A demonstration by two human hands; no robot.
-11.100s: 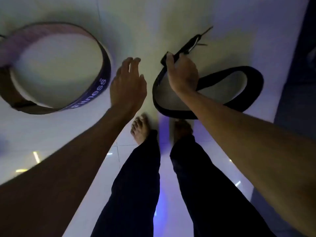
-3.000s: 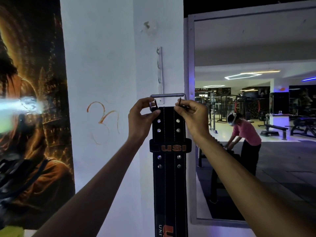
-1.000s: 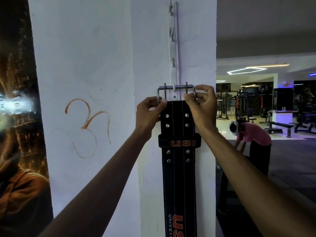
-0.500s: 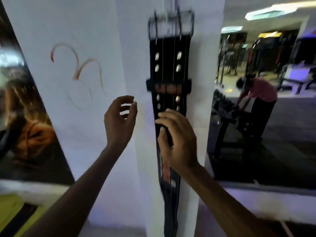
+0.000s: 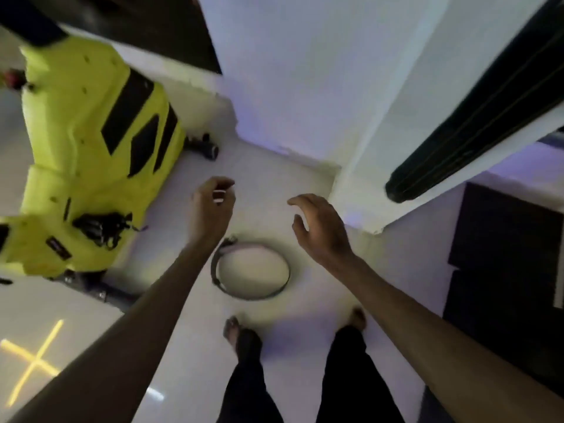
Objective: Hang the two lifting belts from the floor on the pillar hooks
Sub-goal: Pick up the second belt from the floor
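A black lifting belt (image 5: 476, 120) hangs down the white pillar (image 5: 305, 80), its loose end low at the right; the hooks are out of frame. A second belt (image 5: 283, 267), coiled in a ring, lies on the white floor just ahead of my bare feet. My left hand (image 5: 212, 206) hovers above the ring's left side, fingers loosely curled and empty. My right hand (image 5: 320, 230) hovers above the ring's right side, fingers spread, holding nothing. Neither hand touches a belt.
A bright yellow machine (image 5: 88, 154) with black panels stands on the floor at the left. A dark mat or panel (image 5: 503, 270) lies at the right. My legs in dark trousers (image 5: 305, 377) fill the bottom centre.
Both hands have let go of the hung black belt and dropped. The view has swung down from the pillar hooks to the floor, where the coiled belt now shows.
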